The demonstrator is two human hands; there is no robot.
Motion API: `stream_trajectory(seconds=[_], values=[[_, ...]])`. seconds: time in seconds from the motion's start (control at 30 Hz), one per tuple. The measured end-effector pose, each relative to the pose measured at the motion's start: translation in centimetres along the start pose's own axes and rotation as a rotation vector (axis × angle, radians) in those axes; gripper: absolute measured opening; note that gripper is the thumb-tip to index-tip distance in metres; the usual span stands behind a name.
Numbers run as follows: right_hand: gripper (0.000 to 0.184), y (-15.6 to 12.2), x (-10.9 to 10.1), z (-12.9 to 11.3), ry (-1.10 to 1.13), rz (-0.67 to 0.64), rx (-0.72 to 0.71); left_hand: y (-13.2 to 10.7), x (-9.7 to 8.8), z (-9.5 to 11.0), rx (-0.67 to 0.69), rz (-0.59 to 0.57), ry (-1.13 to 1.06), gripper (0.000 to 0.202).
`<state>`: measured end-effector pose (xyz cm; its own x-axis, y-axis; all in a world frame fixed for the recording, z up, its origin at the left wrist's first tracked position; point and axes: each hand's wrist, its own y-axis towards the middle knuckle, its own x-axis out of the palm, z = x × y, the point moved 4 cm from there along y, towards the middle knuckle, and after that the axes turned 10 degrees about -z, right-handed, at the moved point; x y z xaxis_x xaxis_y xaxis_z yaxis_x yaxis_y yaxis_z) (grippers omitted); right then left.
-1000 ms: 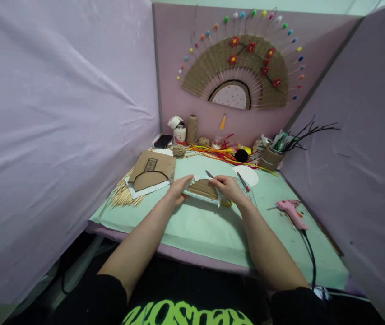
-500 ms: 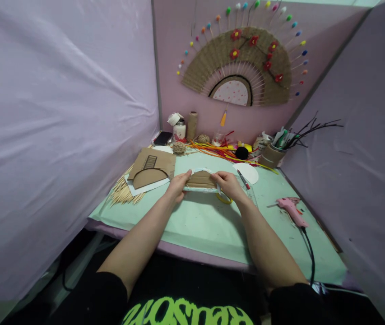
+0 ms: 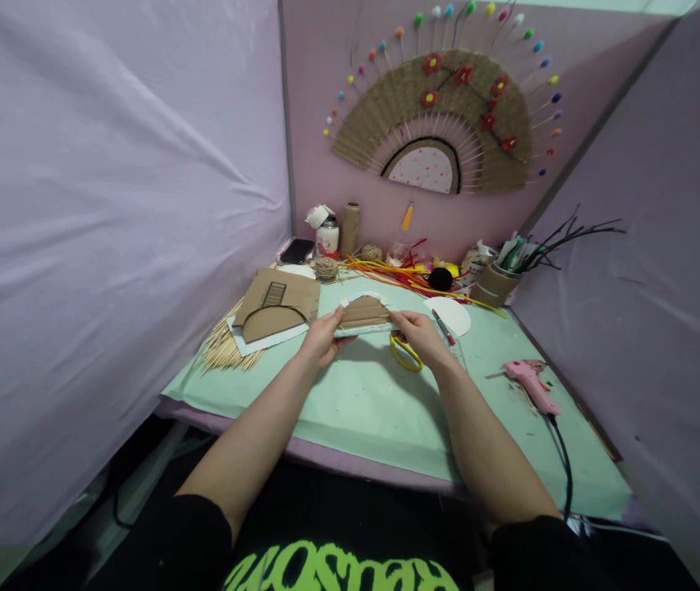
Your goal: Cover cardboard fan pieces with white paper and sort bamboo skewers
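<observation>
Pale-green table cover (image 3: 350, 419) underlies the work. Held over its middle, the corrugated cardboard half-disc (image 3: 364, 313) spans both hands. Left hand (image 3: 323, 338) pinches its left end, thumb on top; right hand (image 3: 418, 332) pinches its right end. Yellow-handled scissors (image 3: 407, 366) show just below the right hand; whether gripped cannot be told. Judged risks: uneven pinching could crease the half-disc; stray blades could snag its pale edging (image 3: 365, 295).

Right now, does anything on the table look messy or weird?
A little. At the left, sticks poke out in an untidy heap from under the cardboard, their ends uneven. At the right, scraps lie loose around the glue gun, like leftover bits. Nothing looks clearly broken.
</observation>
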<state>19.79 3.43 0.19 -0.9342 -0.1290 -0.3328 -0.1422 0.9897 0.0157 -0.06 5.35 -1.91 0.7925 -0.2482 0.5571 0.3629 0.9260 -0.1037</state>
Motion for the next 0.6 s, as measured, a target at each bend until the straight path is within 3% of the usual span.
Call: stream_trajectory(seconds=[0.17,0.27,0.3,0.37,0.47,0.6], values=[[0.044,-0.8,0.0,-0.2,-0.045,-0.230,0.080,-0.8,1.0,-0.5,-0.292,-0.310,-0.076,0.070],[0.045,-1.2,0.8,-0.5,-0.114,-0.378,0.074,-1.3,1.1,-1.4,-0.394,-0.370,0.052,0.048],[0.048,-1.1,0.8,-0.6,-0.150,-0.354,0.062,-1.2,1.1,-1.6,-0.391,-0.367,0.084,0.041],[0.051,-0.8,-0.1,-0.6,-0.285,-0.172,0.030,-0.9,0.9,-1.5,-0.319,-0.315,0.067,0.033],[0.036,-0.5,-1.9,-0.1,-0.639,0.080,0.071,-0.2,0.2,-0.7,-0.164,-0.151,-0.103,0.024],[0.027,-0.4,-2.8,1.7,-0.961,-0.016,0.338,0.2,-0.3,0.1,-0.101,-0.086,-0.221,0.019]])
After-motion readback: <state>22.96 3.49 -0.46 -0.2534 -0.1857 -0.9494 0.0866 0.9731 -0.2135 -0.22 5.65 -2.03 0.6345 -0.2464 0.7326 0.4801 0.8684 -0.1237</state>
